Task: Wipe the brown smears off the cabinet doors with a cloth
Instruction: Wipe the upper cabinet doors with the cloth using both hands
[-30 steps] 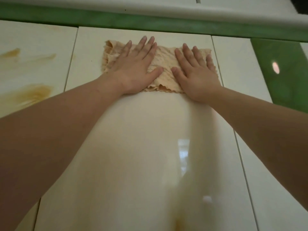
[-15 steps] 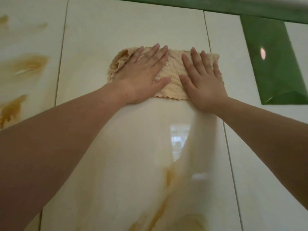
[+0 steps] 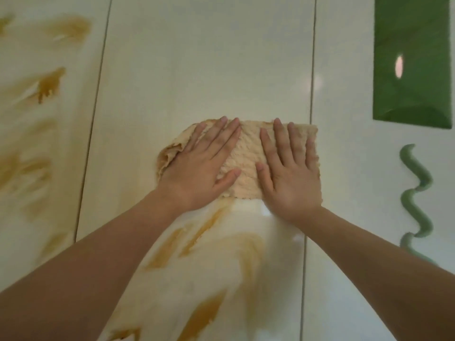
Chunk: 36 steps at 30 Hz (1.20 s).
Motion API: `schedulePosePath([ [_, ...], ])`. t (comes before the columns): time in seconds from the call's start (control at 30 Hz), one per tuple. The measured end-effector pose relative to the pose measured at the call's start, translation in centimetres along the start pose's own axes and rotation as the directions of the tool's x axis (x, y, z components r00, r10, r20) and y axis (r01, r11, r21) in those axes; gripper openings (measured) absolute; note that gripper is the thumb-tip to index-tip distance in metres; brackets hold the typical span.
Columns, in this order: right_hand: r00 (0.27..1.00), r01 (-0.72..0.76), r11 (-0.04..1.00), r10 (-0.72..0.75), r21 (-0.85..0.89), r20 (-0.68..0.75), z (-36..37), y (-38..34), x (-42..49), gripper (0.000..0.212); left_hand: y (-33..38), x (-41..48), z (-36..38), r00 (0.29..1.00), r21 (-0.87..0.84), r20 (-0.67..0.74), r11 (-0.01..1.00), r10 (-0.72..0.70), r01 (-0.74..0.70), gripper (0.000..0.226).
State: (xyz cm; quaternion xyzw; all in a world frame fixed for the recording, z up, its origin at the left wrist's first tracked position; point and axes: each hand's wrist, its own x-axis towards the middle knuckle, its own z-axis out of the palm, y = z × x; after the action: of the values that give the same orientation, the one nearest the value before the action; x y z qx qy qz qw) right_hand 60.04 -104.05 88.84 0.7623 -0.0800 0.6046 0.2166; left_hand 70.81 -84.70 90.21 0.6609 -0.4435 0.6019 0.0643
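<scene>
While both palms press flat, the cloth (image 3: 246, 166) lies spread on the middle door (image 3: 209, 70), seen from the head camera. Left hand (image 3: 197, 173) covers its left part, right hand (image 3: 290, 178) its right, fingers (image 3: 278, 141) stretched out straight and grasping nothing. Brown smears (image 3: 204, 227) streak the door just below the cloth, and more mark the left door (image 3: 49, 84). On the right door sit a green panel (image 3: 413, 57) and a wavy green handle (image 3: 416, 193).
</scene>
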Motion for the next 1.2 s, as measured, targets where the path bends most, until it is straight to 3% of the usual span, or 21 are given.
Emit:
schedulePosePath([
  [0.37, 0.992, 0.122, 0.993, -0.122, -0.008, 0.016, 1.9, -3.1, -14.1, 0.062, 7.8, -12.6, 3.4, 0.996, -0.034, 0.088, 0.999, -0.015, 0.018, 0.075],
  [0.73, 0.951, 0.276, 0.961, -0.269, -0.028, 0.153, 4.2, -7.9, -24.8, 0.067, 12.6, -22.5, 6.3, 0.994, -0.017, 0.106, 0.999, -0.029, 0.031, 0.075],
  [0.87, 0.911, 0.385, 0.923, -0.382, 0.016, 0.158, 4.0, -6.8, -24.3, 0.067, 12.3, -22.9, 6.2, 0.993, -0.038, 0.120, 0.999, -0.001, 0.005, 0.075],
  [1.0, 0.856, 0.497, 0.867, -0.496, 0.035, 0.147, 3.0, -5.0, -18.1, 0.068, 8.6, -19.5, 4.7, 0.991, -0.019, 0.128, 0.999, 0.047, -0.045, 0.076],
  [1.2, 0.942, 0.335, 0.942, -0.335, 0.029, 0.022, 0.8, -5.3, -2.6, 0.063, -0.1, -6.7, 0.5, 0.999, 0.028, 0.028, 0.999, -0.037, 0.036, 0.076],
])
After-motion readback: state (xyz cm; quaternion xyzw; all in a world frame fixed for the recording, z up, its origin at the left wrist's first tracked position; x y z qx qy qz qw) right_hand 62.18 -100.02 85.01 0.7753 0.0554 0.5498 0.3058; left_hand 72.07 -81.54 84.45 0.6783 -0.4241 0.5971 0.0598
